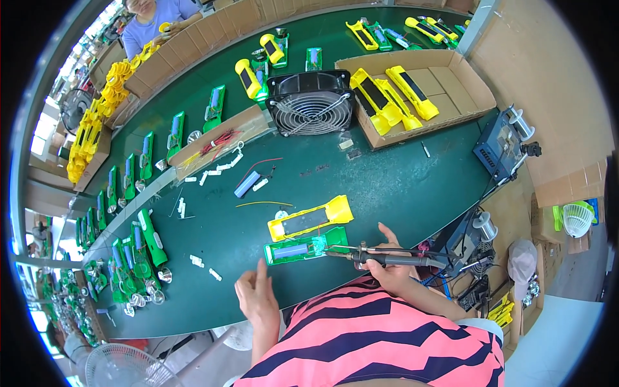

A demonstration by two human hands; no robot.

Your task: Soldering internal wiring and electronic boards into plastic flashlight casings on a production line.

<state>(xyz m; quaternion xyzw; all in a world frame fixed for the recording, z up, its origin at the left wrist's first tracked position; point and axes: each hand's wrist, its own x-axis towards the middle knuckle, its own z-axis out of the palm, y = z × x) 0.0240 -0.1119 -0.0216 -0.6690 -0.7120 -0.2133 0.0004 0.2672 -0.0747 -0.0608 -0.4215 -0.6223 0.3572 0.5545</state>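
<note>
My right hand (389, 275) is closed round a soldering iron (409, 260). Its tip points left over the small circuit board (319, 245) at the right end of a green flashlight-like housing (274, 259); whether the tip touches is too small to tell. A blue cylindrical battery (291, 251) lies inside that housing. At the housing's lower left corner is my left hand (258, 300), its index finger stretched toward the edge, the other fingers loosely bent, holding nothing. Just beyond the housing lies a yellow half shell (338, 209) with a dark panel.
Beyond the work stands a black fan (311, 103), beside a cardboard box (445, 129) of yellow shells. A loose battery (247, 184) and a yellow wire (264, 204) lie on the green table (400, 174). Green housings (150, 238) stand left; a soldering station (500, 149) sits right.
</note>
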